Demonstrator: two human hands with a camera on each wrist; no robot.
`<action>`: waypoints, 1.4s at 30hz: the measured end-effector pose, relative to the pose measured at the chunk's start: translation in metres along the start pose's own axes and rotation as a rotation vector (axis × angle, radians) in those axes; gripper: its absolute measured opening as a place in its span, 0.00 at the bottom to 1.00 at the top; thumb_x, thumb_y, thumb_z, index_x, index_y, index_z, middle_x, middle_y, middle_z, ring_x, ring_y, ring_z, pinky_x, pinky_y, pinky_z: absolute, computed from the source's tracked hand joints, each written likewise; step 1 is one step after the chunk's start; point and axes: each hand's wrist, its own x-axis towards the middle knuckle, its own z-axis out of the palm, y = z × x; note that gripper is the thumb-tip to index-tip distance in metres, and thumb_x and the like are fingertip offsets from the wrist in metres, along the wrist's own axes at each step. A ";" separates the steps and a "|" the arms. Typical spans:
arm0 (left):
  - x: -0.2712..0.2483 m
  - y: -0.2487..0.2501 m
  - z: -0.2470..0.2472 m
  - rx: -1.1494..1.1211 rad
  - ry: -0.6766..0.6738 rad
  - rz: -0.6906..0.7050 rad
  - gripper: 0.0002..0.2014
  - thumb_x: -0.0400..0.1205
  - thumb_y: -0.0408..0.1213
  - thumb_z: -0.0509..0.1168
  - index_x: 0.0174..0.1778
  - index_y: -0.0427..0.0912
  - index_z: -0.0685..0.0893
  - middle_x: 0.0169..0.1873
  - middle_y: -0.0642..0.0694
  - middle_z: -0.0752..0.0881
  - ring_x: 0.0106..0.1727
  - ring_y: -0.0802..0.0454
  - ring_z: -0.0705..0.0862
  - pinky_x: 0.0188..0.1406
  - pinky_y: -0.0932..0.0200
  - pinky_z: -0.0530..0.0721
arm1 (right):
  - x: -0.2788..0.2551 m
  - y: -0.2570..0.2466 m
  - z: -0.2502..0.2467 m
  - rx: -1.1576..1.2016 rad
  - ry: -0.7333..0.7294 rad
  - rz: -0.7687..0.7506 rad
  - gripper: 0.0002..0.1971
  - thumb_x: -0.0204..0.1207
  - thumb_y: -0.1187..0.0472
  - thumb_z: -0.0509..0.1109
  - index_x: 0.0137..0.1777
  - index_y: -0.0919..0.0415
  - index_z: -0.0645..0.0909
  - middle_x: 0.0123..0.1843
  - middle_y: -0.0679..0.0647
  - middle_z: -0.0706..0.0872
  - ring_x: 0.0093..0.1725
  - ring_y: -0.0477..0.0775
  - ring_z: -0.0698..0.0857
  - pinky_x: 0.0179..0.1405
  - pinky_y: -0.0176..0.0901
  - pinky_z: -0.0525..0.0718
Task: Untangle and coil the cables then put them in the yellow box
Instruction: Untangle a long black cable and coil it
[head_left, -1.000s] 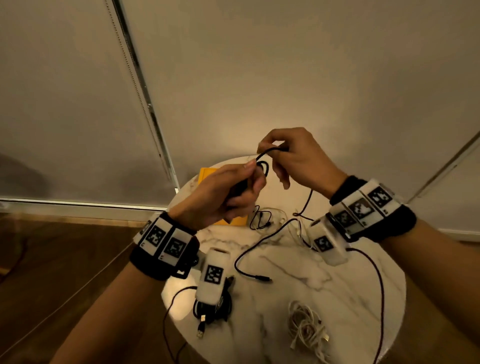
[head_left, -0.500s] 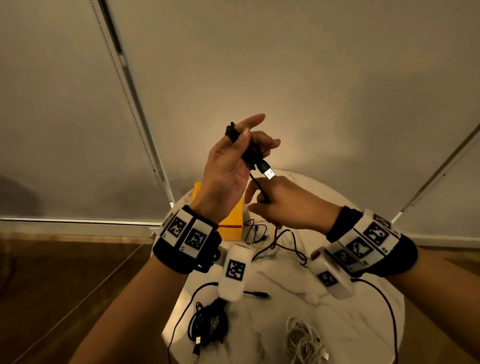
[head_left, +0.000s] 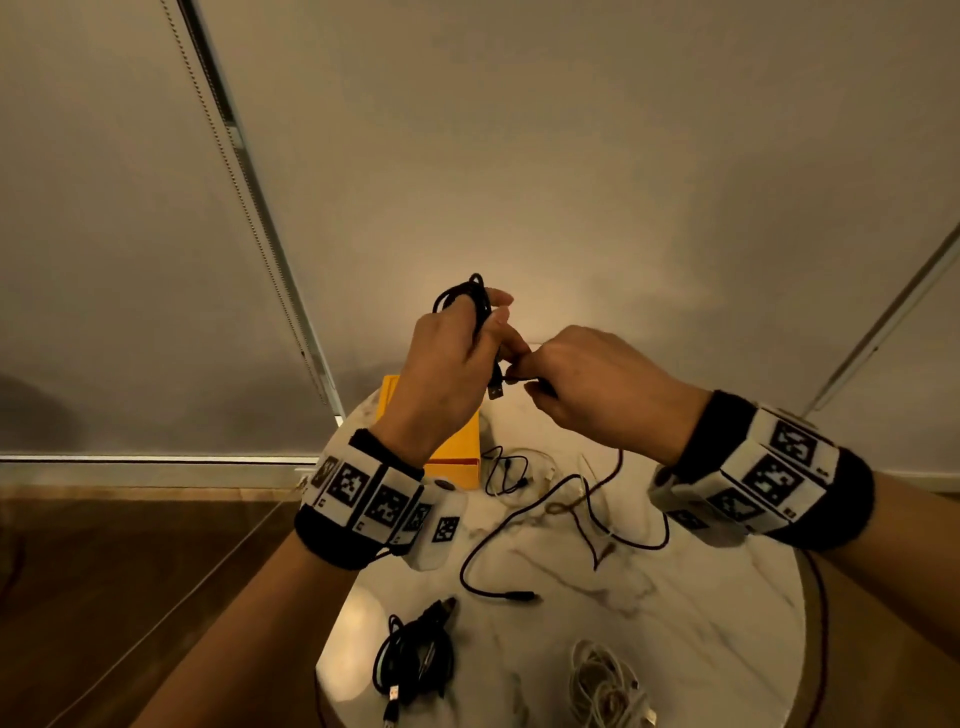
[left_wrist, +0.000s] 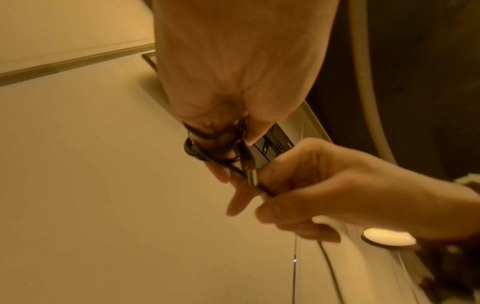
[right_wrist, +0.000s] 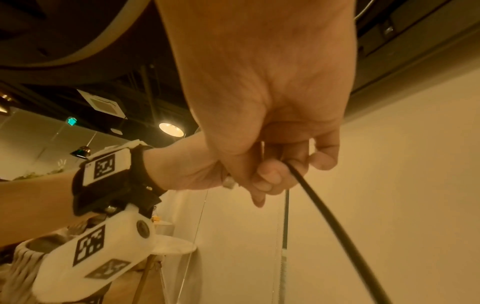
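I can read no words, brands or numbers anywhere. The only printed marks are black-and-white square code patterns on the white blocks of my wristbands (head_left: 363, 499), below my fingers (head_left: 498, 312), and those carry no letters I can make out. A small green lit sign (right_wrist: 71, 121) hangs far off to the left of my fingers, too blurred to read.
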 end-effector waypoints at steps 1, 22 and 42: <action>0.001 0.000 0.000 0.080 -0.026 -0.004 0.10 0.89 0.33 0.56 0.57 0.33 0.81 0.39 0.48 0.89 0.38 0.63 0.85 0.41 0.68 0.83 | 0.000 0.001 -0.002 -0.031 0.008 -0.012 0.15 0.82 0.58 0.62 0.65 0.48 0.83 0.51 0.56 0.89 0.48 0.59 0.86 0.43 0.50 0.82; -0.028 0.042 0.002 -1.144 -0.705 -0.221 0.15 0.85 0.48 0.60 0.34 0.45 0.73 0.16 0.53 0.74 0.14 0.59 0.70 0.21 0.61 0.68 | 0.008 0.018 -0.003 0.799 0.314 0.088 0.04 0.78 0.72 0.65 0.49 0.67 0.81 0.25 0.40 0.78 0.25 0.38 0.75 0.29 0.29 0.71; -0.068 -0.070 -0.009 -0.023 -0.321 -0.233 0.23 0.84 0.52 0.61 0.43 0.30 0.78 0.29 0.38 0.84 0.30 0.40 0.83 0.34 0.39 0.83 | -0.040 -0.021 0.053 0.198 0.003 -0.278 0.14 0.83 0.56 0.61 0.65 0.40 0.77 0.48 0.46 0.90 0.38 0.51 0.83 0.36 0.46 0.78</action>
